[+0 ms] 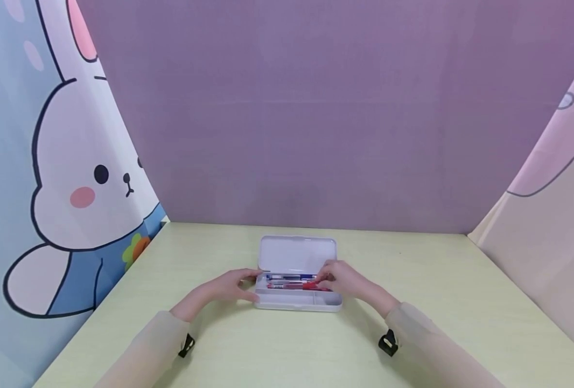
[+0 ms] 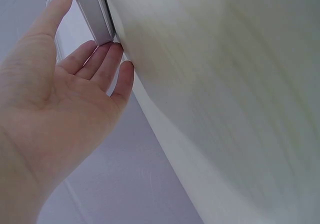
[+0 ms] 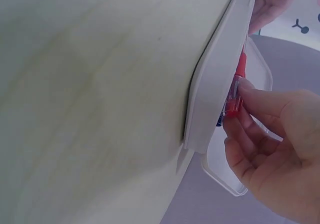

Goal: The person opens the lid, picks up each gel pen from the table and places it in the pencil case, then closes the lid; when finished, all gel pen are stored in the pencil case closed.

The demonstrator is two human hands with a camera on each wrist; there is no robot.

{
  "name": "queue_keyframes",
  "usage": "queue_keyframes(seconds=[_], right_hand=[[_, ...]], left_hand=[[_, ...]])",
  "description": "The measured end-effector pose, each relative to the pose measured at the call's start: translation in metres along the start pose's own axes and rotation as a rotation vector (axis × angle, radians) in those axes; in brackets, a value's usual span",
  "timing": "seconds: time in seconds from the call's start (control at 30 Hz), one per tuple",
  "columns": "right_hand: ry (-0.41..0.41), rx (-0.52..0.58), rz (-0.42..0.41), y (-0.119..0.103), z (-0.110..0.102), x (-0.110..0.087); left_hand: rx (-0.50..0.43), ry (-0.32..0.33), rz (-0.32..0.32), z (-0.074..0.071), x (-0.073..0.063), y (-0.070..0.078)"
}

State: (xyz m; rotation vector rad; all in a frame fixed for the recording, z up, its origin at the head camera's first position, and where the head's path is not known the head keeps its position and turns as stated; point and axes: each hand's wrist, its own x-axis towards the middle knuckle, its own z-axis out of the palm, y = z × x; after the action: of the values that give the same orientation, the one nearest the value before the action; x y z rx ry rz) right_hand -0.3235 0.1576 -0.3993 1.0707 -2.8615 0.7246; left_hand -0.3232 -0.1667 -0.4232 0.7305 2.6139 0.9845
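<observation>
A white pencil case lies on the table with its lid raised at the back. Inside are several pens, among them a blue pen along the back and a red pen in front of it. My left hand grips the case's left end, its thumb at the front corner and fingers round the back one. Over the case's right half, my right hand pinches the red pen's end between thumb and fingers.
A pale wood-toned table carries the case. Behind it stands a plain purple backdrop, with a rabbit-print curtain on the left and a pink and beige curtain on the right. Dark wrist straps show at the sleeves.
</observation>
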Motion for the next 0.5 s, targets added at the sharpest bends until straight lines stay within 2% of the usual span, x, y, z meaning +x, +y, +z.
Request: queue_keyframes(seconds=[0.33, 0.5], right_hand=[[0.04, 0.006, 0.004, -0.001, -0.003, -0.004], [0.138, 0.0, 0.01, 0.003, -0.011, -0.005]], left_hand=[[0.011, 0.006, -0.003, 0.0, -0.002, 0.0], [0.021, 0.007, -0.008, 0.0, -0.002, 0.002]])
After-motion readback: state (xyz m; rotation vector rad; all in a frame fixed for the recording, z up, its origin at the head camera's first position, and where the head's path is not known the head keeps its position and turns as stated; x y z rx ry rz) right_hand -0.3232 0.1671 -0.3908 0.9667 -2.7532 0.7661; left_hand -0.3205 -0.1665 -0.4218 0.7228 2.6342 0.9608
